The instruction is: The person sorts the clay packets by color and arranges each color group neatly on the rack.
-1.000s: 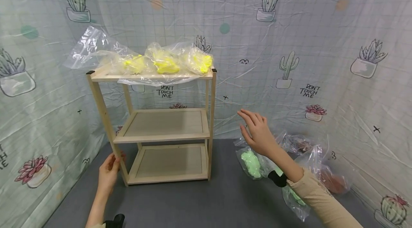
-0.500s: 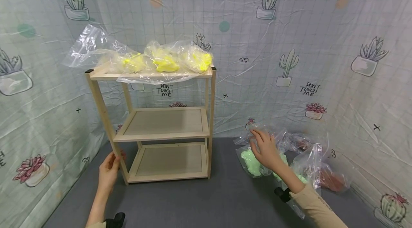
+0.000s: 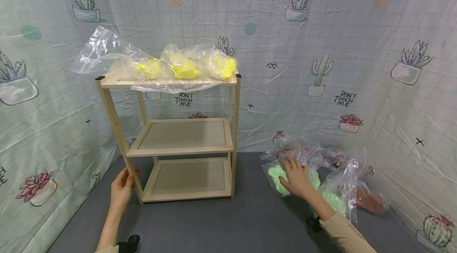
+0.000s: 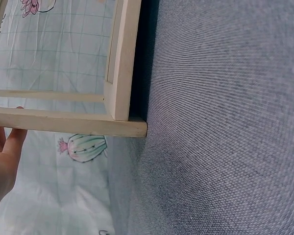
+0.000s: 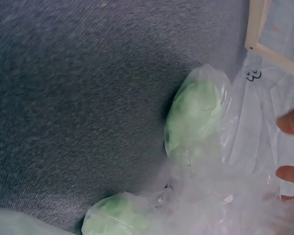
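Observation:
My left hand (image 3: 121,189) holds the front left post of a small wooden shelf rack (image 3: 182,151), low down, with the thumb and fingers about the post (image 4: 63,121). On the right, my right hand (image 3: 298,179) is above clear plastic bags holding pale green lumps, its fingers spread and slightly bent. One green bag (image 5: 196,112) lies on the grey surface in the right wrist view, a little apart from the fingertips (image 5: 290,175). Whether the hand touches any bag is not clear. Several clear bags with yellow lumps (image 3: 185,71) lie on the rack's top shelf.
Bags with reddish-brown lumps (image 3: 367,199) lie behind and right of the green ones. Grey fabric (image 3: 200,225) covers the work surface. A cactus-print sheet (image 3: 271,46) hangs around the back and sides.
My right hand has come down and to the right, from beside the rack to above the green bags. The left hand stays on the post.

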A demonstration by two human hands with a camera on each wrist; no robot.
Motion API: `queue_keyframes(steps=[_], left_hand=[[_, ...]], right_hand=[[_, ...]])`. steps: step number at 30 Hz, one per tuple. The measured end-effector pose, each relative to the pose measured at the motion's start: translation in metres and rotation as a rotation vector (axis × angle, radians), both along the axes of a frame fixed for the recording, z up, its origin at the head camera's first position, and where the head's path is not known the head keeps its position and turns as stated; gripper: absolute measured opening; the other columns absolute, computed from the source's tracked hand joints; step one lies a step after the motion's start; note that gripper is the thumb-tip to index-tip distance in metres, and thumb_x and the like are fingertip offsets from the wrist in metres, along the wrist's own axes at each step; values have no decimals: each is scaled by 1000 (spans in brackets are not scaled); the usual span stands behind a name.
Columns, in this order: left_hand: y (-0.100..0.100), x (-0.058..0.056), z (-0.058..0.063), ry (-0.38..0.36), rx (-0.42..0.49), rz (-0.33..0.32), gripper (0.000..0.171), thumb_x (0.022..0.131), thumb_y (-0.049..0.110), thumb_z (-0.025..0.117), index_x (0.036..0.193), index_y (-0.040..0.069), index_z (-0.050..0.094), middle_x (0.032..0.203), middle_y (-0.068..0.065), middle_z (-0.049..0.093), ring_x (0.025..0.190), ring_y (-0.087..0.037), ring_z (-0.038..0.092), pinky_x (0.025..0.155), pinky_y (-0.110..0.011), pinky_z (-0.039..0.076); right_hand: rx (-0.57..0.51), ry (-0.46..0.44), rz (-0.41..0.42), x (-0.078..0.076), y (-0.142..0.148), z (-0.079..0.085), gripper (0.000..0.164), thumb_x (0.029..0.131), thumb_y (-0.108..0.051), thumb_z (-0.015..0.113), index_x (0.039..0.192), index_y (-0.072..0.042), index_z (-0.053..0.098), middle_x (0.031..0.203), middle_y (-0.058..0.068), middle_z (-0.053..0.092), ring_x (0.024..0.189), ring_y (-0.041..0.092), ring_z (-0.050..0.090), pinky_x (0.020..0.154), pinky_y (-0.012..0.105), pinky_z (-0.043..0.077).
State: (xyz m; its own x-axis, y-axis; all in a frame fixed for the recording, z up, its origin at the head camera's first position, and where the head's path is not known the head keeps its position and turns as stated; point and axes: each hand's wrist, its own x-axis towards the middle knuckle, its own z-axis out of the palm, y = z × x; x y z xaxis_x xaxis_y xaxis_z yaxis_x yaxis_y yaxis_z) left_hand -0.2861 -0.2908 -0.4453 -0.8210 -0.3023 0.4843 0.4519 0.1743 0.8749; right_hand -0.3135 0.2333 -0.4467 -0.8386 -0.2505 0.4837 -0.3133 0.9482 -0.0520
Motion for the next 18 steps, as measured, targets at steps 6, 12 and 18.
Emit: queue_keyframes(steps=[6, 12, 18], left_hand=[[0, 1, 1, -8, 18, 1, 21, 91, 10, 44, 107, 17, 56, 91, 19, 61, 84, 8, 59, 68, -7, 43], [0, -1, 1, -32, 5, 37, 22, 91, 10, 45, 106, 18, 57, 89, 22, 61, 82, 9, 58, 66, -8, 43], [0, -2, 0, -24, 3, 25, 22, 91, 7, 45, 107, 15, 57, 90, 19, 61, 82, 7, 59, 65, -9, 43]], right_hand=[[88, -7, 1, 2, 5, -9, 81, 62, -49, 74, 128, -11, 45, 138, 23, 32, 127, 50, 22, 87, 73, 20], [119, -122, 47, 1, 9, -14, 96, 53, -53, 78, 132, -11, 42, 138, 25, 32, 128, 53, 16, 86, 74, 18], [188, -230, 54, -1, 12, -17, 93, 58, -53, 75, 132, -9, 40, 135, 23, 36, 126, 52, 24, 86, 71, 23]])
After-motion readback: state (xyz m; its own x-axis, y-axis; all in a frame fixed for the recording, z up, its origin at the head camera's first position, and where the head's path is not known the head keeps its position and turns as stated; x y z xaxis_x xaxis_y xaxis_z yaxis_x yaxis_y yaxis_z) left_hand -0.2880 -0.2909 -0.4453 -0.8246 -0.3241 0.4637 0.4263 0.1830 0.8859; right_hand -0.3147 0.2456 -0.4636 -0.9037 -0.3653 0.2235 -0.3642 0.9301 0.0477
